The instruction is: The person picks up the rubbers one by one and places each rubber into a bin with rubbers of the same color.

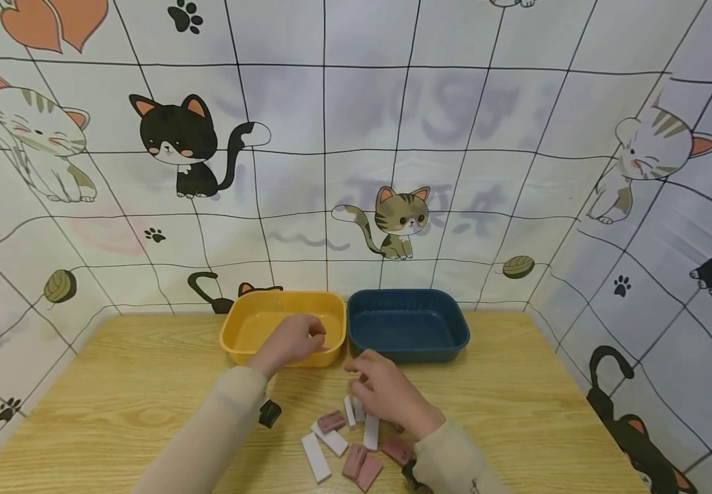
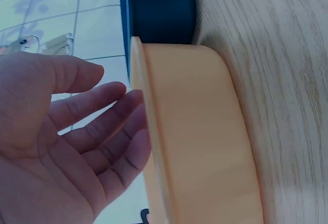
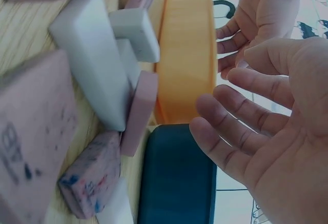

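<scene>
My left hand hovers over the yellow tray, its fingers loosely bent and reaching past the rim. In the left wrist view the palm shows with nothing in it. My right hand hangs above a loose pile of blocks, fingers relaxed and holding nothing. Among the pile are white blocks and pink blocks that look like erasers. One pink block has ink smudges in the right wrist view. Part of the pile is hidden beneath the right hand in the head view.
A dark blue tray stands right beside the yellow one, at the back of the wooden table. Behind and to the sides hangs a cat-patterned, gridded sheet. Dark wrist cameras sit on the wrists.
</scene>
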The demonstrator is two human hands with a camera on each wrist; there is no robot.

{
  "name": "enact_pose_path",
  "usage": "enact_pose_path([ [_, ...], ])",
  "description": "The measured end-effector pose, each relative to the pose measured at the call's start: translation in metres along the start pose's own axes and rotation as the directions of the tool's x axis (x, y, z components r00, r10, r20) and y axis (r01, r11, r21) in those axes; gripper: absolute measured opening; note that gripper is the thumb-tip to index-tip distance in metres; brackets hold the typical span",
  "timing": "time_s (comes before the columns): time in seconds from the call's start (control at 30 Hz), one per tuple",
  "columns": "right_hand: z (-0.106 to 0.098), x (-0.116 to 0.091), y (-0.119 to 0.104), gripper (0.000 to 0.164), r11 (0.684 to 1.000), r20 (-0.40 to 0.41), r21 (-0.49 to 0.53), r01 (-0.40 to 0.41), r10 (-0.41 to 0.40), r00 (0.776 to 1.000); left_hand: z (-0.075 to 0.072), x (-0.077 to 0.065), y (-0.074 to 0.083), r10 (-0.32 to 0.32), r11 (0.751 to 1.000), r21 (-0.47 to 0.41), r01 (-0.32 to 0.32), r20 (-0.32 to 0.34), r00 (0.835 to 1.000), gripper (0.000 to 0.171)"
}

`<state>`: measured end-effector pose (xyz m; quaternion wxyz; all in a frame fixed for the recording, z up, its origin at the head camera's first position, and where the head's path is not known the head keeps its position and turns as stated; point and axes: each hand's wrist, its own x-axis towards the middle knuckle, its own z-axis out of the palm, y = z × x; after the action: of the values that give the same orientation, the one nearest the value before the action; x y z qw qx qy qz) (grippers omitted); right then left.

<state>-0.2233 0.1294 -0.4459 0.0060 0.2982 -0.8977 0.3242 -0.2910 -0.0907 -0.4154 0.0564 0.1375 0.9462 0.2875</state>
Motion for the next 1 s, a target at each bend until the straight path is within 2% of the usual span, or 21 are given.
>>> enact_pose_path([
  [0.23, -0.002, -0.007, -0.008, 0.025, 1.0, -0.062, 0.025, 0.013, -0.011, 0.998, -0.001, -0.014, 0.006, 0.128, 0.992, 0.004, -0.128, -0.08, 0.988, 0.013],
  [0.57, -0.003, -0.016, -0.011, 0.027, 0.998, -0.105, 0.067, 0.011, -0.004, 0.994, 0.004, -0.033, 0.006, 0.195, 0.981, 0.011, -0.196, -0.181, 0.964, 0.008],
  [1.0, -0.005, -0.028, -0.013, 0.026, 0.996, -0.1, 0.081, -0.036, 0.044, 0.994, 0.015, -0.063, 0.005, 0.248, 0.967, -0.005, -0.254, -0.184, 0.951, 0.011],
])
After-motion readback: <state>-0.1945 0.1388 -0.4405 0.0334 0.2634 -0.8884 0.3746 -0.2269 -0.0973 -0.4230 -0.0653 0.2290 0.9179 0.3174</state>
